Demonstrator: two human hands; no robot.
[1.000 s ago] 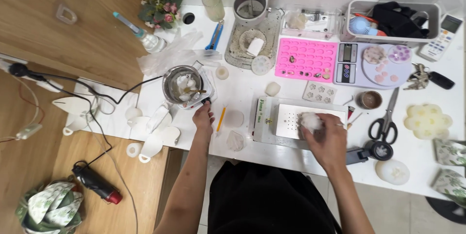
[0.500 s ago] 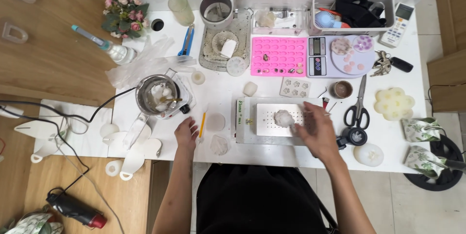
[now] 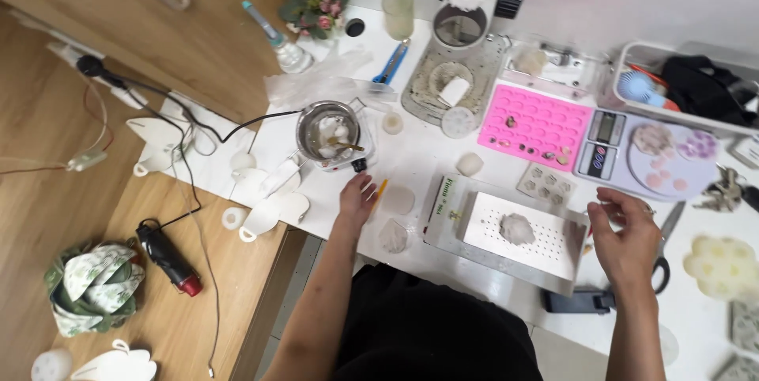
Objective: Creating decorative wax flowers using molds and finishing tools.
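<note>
On a cluttered white bench, the left hand rests flat, grip empty, beneath the metal melting pot, steadying, while the right hand, fingers loosely apart and empty, hovers right of the white lump on the perforated tray.

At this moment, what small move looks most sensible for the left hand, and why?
Probably a short reach forward to the knob at the front of the small metal melting pot. The left hand lies open on the white table just below it, holding nothing, while the right hand hovers empty beside the perforated white tray with its pale lump.
</note>
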